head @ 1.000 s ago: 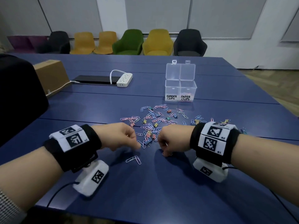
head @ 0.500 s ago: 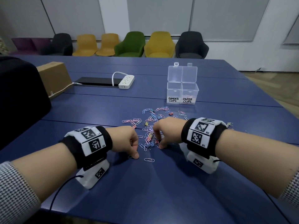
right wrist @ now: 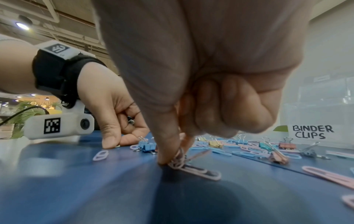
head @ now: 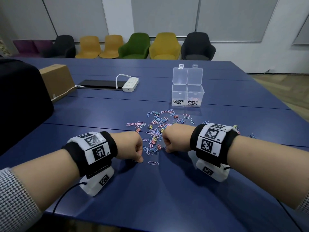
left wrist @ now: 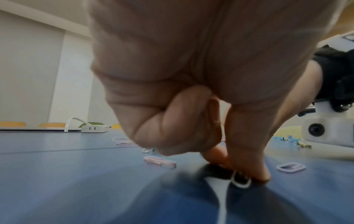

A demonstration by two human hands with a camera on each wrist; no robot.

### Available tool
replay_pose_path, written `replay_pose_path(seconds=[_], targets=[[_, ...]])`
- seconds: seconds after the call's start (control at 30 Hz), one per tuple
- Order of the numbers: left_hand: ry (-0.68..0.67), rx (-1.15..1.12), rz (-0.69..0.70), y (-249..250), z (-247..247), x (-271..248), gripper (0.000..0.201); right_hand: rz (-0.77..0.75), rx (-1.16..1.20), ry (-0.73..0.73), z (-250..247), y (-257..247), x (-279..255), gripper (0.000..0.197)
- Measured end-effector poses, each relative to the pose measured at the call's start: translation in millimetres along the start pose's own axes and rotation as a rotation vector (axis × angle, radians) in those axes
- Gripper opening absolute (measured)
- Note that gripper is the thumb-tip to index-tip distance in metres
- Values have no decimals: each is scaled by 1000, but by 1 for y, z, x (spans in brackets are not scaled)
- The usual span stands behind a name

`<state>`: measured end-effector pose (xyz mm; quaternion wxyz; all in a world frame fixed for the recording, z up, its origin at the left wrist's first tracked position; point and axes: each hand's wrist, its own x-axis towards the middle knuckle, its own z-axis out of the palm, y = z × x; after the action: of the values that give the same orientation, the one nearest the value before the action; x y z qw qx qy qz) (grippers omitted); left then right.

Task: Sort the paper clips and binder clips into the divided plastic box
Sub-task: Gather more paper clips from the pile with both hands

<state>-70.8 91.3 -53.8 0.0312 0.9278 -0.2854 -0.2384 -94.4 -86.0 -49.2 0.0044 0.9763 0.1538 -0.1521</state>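
Note:
Pastel paper clips and small binder clips (head: pixel 158 128) lie scattered mid-table. Behind them stands the clear divided box (head: pixel 187 96) with both lids up, labelled BINDER CLIPS and PAPER CLIPS; a few pink clips show in the paper clip side. My left hand (head: pixel 140 160) is at the pile's near edge. In the left wrist view its thumb and forefinger (left wrist: pixel 247 174) pinch a pale paper clip (left wrist: pixel 241 181) against the table. My right hand (head: pixel 168 150) (right wrist: pixel 174 159) pinches pink paper clips (right wrist: pixel 193 168) on the table. A loose paper clip (head: pixel 153 163) lies between the hands.
A white power strip (head: pixel 130 82) with its cable, a cardboard box (head: pixel 56 79) and a large black object (head: pixel 21 97) sit at the left. Chairs line the far wall. The blue table (head: pixel 150 198) reaches to its near edge below my forearms.
Both hands have slid forward to the pile's near edge. The left fingers came down on one of the two loose clips. The right fingers closed on pink clips.

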Motion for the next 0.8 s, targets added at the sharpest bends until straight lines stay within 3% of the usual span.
replay_pose_path(seconds=[0.17, 0.33, 0.4, 0.5, 0.57, 0.63, 0.7, 0.8], targets=[[-33, 56, -9, 1, 1, -1, 20, 19, 21, -13, 4, 4, -5, 28], [-53, 33, -39, -2, -2, -5, 20, 42, 214, 21, -3, 19, -14, 24], [-50, -237, -60, -9, -5, -7, 19, 87, 544, 46, -5, 30, -19, 20], [-30, -1066, -69, -14, -9, -9, 17, 148, 1402, 34, -1, 44, -29, 28], [-21, -1402, -79, -13, -11, -10, 10, 186, 1783, 0, 3, 50, -35, 24], [-24, -1545, -68, -11, -13, -9, 6, 165, 2000, -20, 5, 50, -39, 13], [-29, -1573, -63, -9, -13, -6, 14, 124, 2094, -22, 6, 48, -40, 6], [-34, -1479, -85, 1, -11, -2, 19, 183, 1985, 9, 6, 43, -35, 13]])
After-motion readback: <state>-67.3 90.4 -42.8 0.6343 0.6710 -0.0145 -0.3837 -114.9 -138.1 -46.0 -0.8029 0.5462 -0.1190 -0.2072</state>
